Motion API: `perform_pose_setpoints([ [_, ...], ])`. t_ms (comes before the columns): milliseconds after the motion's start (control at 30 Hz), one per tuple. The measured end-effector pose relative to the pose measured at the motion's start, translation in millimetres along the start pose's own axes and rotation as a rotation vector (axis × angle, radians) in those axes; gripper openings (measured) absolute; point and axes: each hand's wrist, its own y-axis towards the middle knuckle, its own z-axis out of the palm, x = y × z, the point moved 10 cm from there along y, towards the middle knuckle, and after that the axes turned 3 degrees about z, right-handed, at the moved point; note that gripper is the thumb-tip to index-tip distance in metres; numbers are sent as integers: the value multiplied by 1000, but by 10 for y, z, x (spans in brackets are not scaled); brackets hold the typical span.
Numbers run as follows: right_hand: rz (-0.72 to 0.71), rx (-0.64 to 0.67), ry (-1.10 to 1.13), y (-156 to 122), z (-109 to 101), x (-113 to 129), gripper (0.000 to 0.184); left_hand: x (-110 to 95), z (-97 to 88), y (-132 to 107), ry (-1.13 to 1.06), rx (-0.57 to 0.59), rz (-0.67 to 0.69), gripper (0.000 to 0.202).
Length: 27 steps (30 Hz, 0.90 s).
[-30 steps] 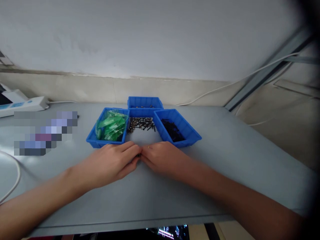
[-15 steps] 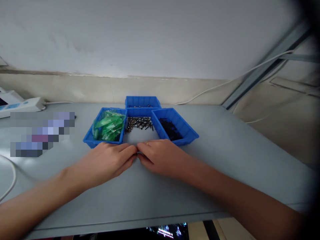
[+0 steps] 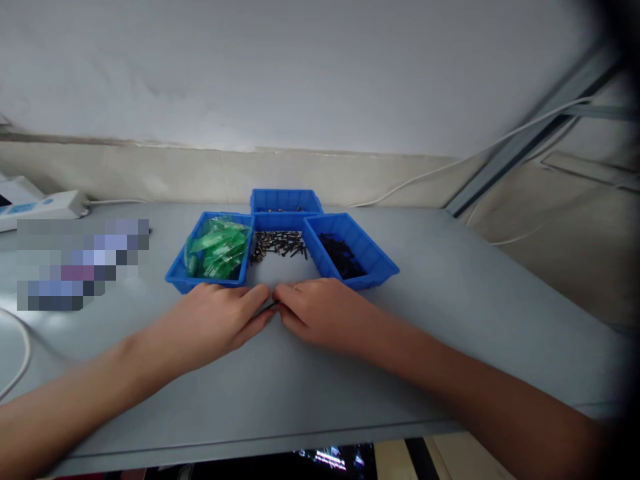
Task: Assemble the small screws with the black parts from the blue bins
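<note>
My left hand [image 3: 220, 317] and my right hand [image 3: 320, 310] meet fingertip to fingertip above the table, in front of the blue bins. A thin dark piece [image 3: 270, 306] runs between the two hands; it is too small to name. The right fingers pinch its end. On the other side it lies between my left thumb and index finger, which stand slightly apart. Beyond the hands lies a loose pile of small screws [image 3: 280, 245], dark and brassy. Left of it, a blue bin [image 3: 173, 279] holds green plastic bags [image 3: 220, 250]; right of it, another blue bin [image 3: 375, 257] holds small black parts [image 3: 341, 255].
A third blue bin [image 3: 285, 199] with small metal parts stands at the back. On the left are a blurred-out object [image 3: 90, 263], a white power strip [image 3: 50, 208] and a white cable [image 3: 23, 353]. A metal frame post [image 3: 515, 143] rises at the right. Below the table edge a lit screen [image 3: 333, 460] shows.
My left thumb and index finger have parted a little, so more of the thin dark piece shows between them. The right hand has barely moved. The view has tilted slightly.
</note>
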Motion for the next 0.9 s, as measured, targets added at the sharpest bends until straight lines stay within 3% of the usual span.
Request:
perform_pose_setpoints([
  [333,18,-11,-10,-2,-35,5,11,-17,72,10,-13,54,14,19],
  [633,68,82,-34,-26,28,-12,12,-39,118,12,20,99,30,18],
  [900,66,74,-59,-14,37,-21,14,-75,65,-1,5,68,55,19],
])
